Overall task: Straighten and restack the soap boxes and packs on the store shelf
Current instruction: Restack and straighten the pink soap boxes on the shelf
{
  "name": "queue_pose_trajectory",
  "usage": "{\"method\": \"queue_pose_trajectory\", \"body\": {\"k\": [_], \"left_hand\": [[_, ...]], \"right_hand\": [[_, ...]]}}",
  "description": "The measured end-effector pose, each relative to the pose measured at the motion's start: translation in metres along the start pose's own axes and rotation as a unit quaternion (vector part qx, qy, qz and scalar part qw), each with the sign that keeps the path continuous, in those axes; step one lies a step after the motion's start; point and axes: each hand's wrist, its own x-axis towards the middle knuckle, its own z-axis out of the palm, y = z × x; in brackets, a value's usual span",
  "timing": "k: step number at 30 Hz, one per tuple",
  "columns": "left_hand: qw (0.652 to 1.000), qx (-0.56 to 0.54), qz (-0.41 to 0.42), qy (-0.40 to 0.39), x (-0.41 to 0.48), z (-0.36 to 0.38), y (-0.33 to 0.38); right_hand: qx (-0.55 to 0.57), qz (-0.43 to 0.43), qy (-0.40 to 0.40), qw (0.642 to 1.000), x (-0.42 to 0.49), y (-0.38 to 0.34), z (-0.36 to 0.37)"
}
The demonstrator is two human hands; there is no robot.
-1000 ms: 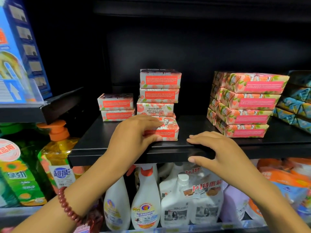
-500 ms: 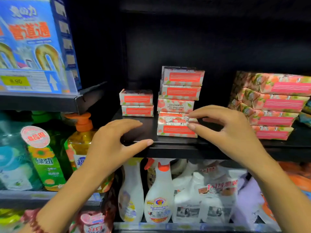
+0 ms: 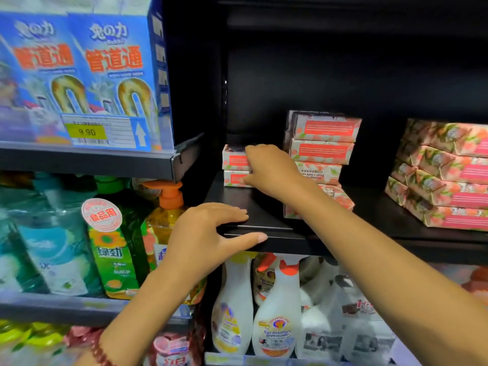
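Black store shelf (image 3: 266, 207), middle tier. Item 1: two-box stack (image 3: 233, 165) of pink soap boxes, at the far left of the shelf, set back toward the rear wall, the upper box sitting square on the lower. The right hand (image 3: 272, 167) reaches across to it. Its fingers (image 3: 254, 151) curl over the top of the upper box and its thumb lies against the front of the lower box, so the pair is pinched between them. Item 2: four-box stack (image 3: 320, 151) just right of the first, partly behind the right forearm. Its top three boxes are roughly aligned; the lowest box (image 3: 336, 196) lies askew and juts toward the shelf's front. Item 3: wrapped packs (image 3: 446, 178), four high, well apart to the right, layers slightly stepped. The left hand (image 3: 208, 233) rests on the shelf's front edge, fingers straight and slightly spread on top, thumb along the front lip, holding nothing; beaded bracelet (image 3: 101, 352) on its wrist. Adjacent: blue boxes (image 3: 113, 70) with a 9.90 price tag (image 3: 89, 132), upper left; orange-pump bottle (image 3: 166, 207); white spray bottles (image 3: 277, 313) below.
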Motion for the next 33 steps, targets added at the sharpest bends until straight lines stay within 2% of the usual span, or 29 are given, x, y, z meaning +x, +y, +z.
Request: {"method": "queue_pose_trajectory", "body": {"k": [6, 15, 19, 24, 29, 33], "left_hand": [[1.000, 0.001, 0.007, -0.004, 0.000, 0.000, -0.001], [1.000, 0.002, 0.022, 0.001, -0.002, -0.001, 0.000], [1.000, 0.004, 0.021, 0.001, -0.003, -0.001, 0.001], [1.000, 0.011, 0.018, 0.001, -0.003, -0.001, 0.001], [1.000, 0.015, 0.016, -0.019, 0.000, -0.003, 0.001], [1.000, -0.015, 0.007, -0.013, 0.014, -0.009, 0.002]], "right_hand": [[-0.027, 0.020, 0.053, 0.998, 0.004, -0.004, 0.005], [-0.043, -0.007, 0.095, 0.995, 0.003, -0.003, 0.006], [-0.005, -0.051, 0.116, 0.992, -0.002, 0.006, 0.004], [0.115, -0.072, 0.146, 0.980, -0.017, 0.010, -0.004], [0.207, -0.086, 0.216, 0.950, -0.049, 0.019, -0.026], [0.224, -0.072, 0.270, 0.934, -0.081, 0.044, -0.046]]}}
